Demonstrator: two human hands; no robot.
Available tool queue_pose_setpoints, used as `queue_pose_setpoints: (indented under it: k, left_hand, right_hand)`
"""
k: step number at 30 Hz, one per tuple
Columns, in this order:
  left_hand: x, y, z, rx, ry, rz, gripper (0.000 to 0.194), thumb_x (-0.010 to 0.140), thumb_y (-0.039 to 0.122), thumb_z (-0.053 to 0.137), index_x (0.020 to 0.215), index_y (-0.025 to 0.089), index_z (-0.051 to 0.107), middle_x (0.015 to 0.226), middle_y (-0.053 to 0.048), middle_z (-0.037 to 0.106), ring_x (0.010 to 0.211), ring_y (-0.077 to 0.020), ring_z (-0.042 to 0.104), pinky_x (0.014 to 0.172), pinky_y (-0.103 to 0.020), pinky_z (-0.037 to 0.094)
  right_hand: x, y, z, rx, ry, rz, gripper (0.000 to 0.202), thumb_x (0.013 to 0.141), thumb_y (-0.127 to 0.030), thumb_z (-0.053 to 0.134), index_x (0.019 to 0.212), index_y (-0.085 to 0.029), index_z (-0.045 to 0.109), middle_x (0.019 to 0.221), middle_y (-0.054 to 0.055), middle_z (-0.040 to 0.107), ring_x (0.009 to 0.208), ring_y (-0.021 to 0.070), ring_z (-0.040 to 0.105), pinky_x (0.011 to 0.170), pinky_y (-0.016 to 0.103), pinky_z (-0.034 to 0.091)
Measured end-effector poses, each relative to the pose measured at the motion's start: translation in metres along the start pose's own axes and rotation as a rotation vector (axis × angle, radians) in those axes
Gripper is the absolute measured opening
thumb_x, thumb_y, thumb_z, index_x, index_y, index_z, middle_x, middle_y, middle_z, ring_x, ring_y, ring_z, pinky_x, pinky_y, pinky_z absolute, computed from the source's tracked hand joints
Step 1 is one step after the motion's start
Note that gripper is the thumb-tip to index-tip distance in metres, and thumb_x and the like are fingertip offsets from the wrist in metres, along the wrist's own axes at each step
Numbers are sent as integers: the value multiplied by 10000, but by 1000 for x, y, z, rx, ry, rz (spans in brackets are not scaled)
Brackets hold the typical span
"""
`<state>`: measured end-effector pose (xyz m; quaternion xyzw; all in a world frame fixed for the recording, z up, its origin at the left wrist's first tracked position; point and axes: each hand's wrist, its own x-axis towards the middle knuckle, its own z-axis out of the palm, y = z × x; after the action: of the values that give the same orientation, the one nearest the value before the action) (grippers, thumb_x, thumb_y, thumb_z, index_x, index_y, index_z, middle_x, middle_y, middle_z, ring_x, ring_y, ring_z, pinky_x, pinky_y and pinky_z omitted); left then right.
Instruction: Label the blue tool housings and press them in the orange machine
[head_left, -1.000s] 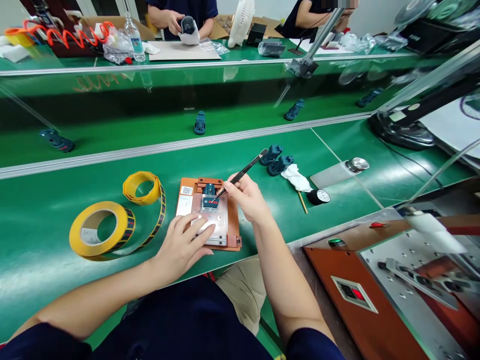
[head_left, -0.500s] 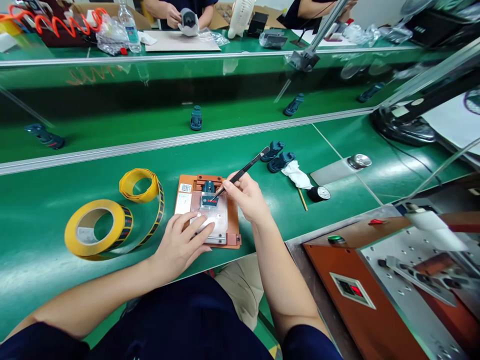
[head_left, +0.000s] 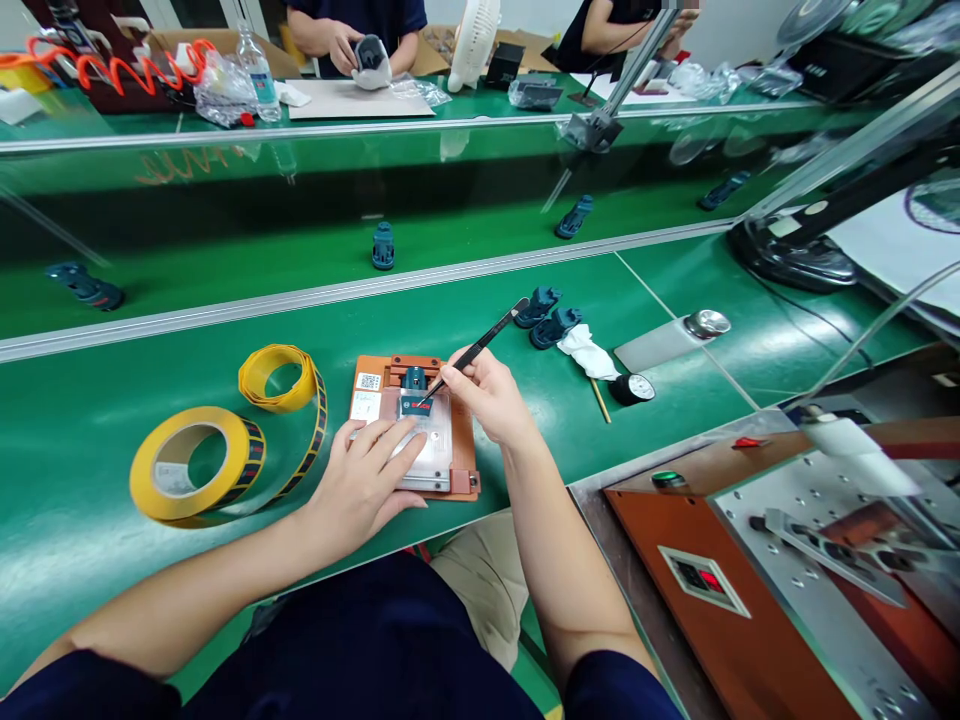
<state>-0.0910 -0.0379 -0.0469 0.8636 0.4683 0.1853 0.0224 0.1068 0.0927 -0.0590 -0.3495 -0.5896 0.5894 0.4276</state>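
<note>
My right hand pinches black tweezers, their tips down at a dark label with red lettering. The label lies at the top of a clear plate on an orange fixture. Behind it, a dark teal housing sits in the fixture, partly covered by the plate. My left hand rests with fingers spread on the clear plate. To the left stand a large yellow label roll and a smaller yellow coil, joined by a strip of dark labels.
Two teal housings, a white cloth, a round gauge and a grey bottle are on the right. More housings stand on the green belt. An orange machine is at lower right. Two co-workers sit across.
My left fingers have shifted slightly up the clear plate toward the label. The tweezers stay at the label, and the whole view has shifted a little.
</note>
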Motion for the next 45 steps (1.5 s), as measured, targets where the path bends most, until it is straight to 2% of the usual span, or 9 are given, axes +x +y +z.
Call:
queue_pose_setpoints:
  k: [11, 17, 21, 24, 27, 32, 35, 39, 45]
  left_hand:
    - [13, 3, 3, 48, -27, -35, 796, 860, 560, 694, 1480, 117, 463, 1447, -181, 582, 1198, -362, 570, 947, -470, 370]
    - [23, -7, 8, -169, 69, -269, 834, 862, 605, 653, 1525, 184, 371, 1478, -179, 521, 1300, -400, 453, 1033, -579, 352]
    - [31, -17, 13, -365, 93, -410, 866, 837, 457, 731, 1546, 253, 277, 1420, -156, 538, 1273, -352, 497, 1016, -546, 442]
    - [18, -10, 13, -289, 327, -278, 851, 799, 389, 799, 1502, 263, 337, 1359, -152, 554, 1272, -345, 518, 1050, -546, 443]
    - [-14, 4, 11, -216, 541, 35, 641, 797, 259, 809, 1359, 330, 511, 1253, -77, 603, 1198, -270, 587, 1047, -498, 486]
    - [-53, 14, 8, -272, 295, 535, 170, 840, 171, 760, 988, 240, 713, 1065, -30, 753, 1049, -178, 695, 1066, -432, 523]
    - [-55, 10, 10, -306, 170, 545, 230, 875, 290, 755, 1085, 205, 716, 1077, -55, 782, 1079, -194, 704, 1193, -525, 387]
    - [-48, 5, 15, -266, 156, 369, 603, 897, 540, 665, 1340, 137, 604, 1278, -162, 708, 1324, -304, 570, 1226, -602, 253]
    - [-41, 6, 22, -218, 145, 222, 586, 918, 193, 626, 1475, 103, 470, 1379, -142, 650, 1393, -234, 513, 1213, -374, 315]
  right_hand:
    - [3, -6, 3, -60, -13, 42, 315, 886, -491, 710, 963, -223, 562, 889, 30, 705, 849, 191, 695, 784, 332, 576]
    - [-4, -1, -9, 115, 418, -63, 348, 885, -520, 682, 1025, -246, 518, 916, 14, 682, 867, 175, 688, 840, 354, 574]
    - [-26, 10, -32, -201, 514, -39, 295, 936, -484, 587, 1119, -259, 536, 934, 18, 634, 804, 195, 647, 807, 383, 551]
    - [-42, 27, -47, -643, 441, -21, 289, 969, -440, 490, 1139, -227, 587, 997, 79, 622, 872, 255, 611, 851, 450, 512]
    - [-53, 46, -57, -980, 337, -107, 341, 986, -381, 427, 1175, -182, 628, 983, 130, 593, 959, 307, 553, 884, 491, 476]
    - [-58, 53, -55, -1174, 330, -152, 413, 1004, -368, 421, 1311, -179, 620, 1054, 156, 568, 1011, 323, 499, 913, 514, 449]
    - [-56, 34, -39, -1075, 233, -249, 439, 1014, -390, 441, 1417, -268, 565, 1245, 140, 525, 1186, 328, 453, 1047, 544, 376]
    - [-52, 15, -15, -867, -154, -311, 382, 1036, -395, 410, 1358, -416, 614, 1345, 60, 493, 1269, 292, 422, 1118, 518, 333]
    - [-43, 32, -12, -842, -236, -258, 354, 1032, -449, 432, 1330, -453, 622, 1396, 43, 455, 1295, 296, 399, 1140, 543, 313]
